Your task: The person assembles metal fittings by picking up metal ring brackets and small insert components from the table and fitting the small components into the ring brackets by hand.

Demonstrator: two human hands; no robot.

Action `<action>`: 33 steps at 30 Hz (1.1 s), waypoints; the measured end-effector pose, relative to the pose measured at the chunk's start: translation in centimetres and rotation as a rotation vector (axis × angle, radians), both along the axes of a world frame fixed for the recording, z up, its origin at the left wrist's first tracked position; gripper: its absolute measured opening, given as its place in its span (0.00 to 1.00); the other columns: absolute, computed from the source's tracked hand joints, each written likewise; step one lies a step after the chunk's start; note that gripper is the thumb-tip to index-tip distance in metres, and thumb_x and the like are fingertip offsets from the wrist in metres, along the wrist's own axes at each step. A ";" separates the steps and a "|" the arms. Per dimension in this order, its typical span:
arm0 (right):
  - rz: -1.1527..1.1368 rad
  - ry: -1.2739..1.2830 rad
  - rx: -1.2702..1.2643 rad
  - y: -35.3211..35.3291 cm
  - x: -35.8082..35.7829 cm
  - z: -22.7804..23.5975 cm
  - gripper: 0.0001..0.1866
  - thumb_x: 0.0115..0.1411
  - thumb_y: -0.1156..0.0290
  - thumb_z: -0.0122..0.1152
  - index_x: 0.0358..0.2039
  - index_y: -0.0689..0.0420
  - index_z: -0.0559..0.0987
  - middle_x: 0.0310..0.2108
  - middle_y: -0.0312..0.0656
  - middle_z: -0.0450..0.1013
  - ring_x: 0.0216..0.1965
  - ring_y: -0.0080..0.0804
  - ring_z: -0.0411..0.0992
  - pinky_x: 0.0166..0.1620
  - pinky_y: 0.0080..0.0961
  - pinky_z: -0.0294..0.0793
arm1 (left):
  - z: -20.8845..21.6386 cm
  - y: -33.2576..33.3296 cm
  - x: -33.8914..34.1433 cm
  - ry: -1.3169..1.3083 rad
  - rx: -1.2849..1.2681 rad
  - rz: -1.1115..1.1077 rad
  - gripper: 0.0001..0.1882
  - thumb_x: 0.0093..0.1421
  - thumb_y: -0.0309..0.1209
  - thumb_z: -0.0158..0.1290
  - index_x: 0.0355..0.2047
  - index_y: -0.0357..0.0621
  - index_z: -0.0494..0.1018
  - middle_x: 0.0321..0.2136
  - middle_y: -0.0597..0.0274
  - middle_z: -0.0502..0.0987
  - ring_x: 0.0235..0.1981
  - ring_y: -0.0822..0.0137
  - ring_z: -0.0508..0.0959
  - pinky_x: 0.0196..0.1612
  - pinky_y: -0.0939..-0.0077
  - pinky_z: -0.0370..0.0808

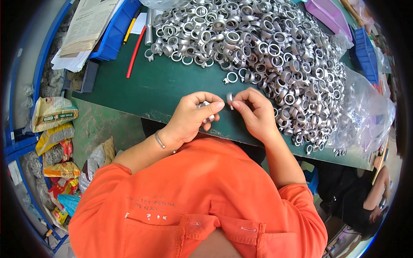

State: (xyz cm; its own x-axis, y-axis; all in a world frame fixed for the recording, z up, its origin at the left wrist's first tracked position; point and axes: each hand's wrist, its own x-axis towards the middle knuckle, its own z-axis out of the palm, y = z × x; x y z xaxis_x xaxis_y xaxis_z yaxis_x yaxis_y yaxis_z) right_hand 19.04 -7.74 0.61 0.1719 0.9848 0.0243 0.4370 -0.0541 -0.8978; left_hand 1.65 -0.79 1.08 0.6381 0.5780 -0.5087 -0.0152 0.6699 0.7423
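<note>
Pinching a small silver metal ring (229, 99) at fingertips of the right hand (259, 112); holding silvery metal pieces (211, 118) in the left hand (189, 115), just beside. Probably light, stiff, slick; best gripped by the outer band.

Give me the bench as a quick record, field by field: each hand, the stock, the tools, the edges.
left hand: curled around small metal pieces, partly hidden
right hand: pinching one metal ring between thumb and finger
contact: cannot tell whether the left thumb touches that ring
stock: large heap of metal rings, upper middle to right
surface: green tabletop
tools: red stick, metal rod
left edge: blue bin, papers
right edge: clear plastic bag
</note>
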 end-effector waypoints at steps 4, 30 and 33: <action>0.098 0.120 0.181 -0.4 -0.1 -0.2 0.02 0.52 0.80 0.57 0.27 0.62 0.73 0.25 0.41 0.68 0.26 0.31 0.67 0.31 0.24 0.67 | 0.6 0.2 0.3 -0.042 -0.091 -0.022 0.07 0.57 0.29 0.53 0.33 0.38 0.72 0.20 0.63 0.71 0.16 0.81 0.66 0.16 0.90 0.63; -0.011 0.447 0.288 -1.3 -1.9 -0.9 0.22 0.47 0.87 0.61 0.39 0.58 0.62 0.41 0.47 0.68 0.40 0.27 0.69 0.39 0.20 0.70 | 0.4 -0.6 -0.1 -0.003 0.222 -0.027 0.05 0.56 0.24 0.52 0.30 0.34 0.74 0.25 0.64 0.71 0.16 0.80 0.67 0.17 0.88 0.63; -0.017 0.298 0.345 -1.2 -1.9 -1.0 0.24 0.46 0.86 0.63 0.40 0.58 0.62 0.40 0.46 0.69 0.37 0.25 0.69 0.38 0.19 0.69 | 0.3 -0.6 -0.2 -0.008 0.230 -0.039 0.05 0.57 0.25 0.52 0.31 0.35 0.73 0.24 0.64 0.71 0.16 0.80 0.66 0.16 0.89 0.62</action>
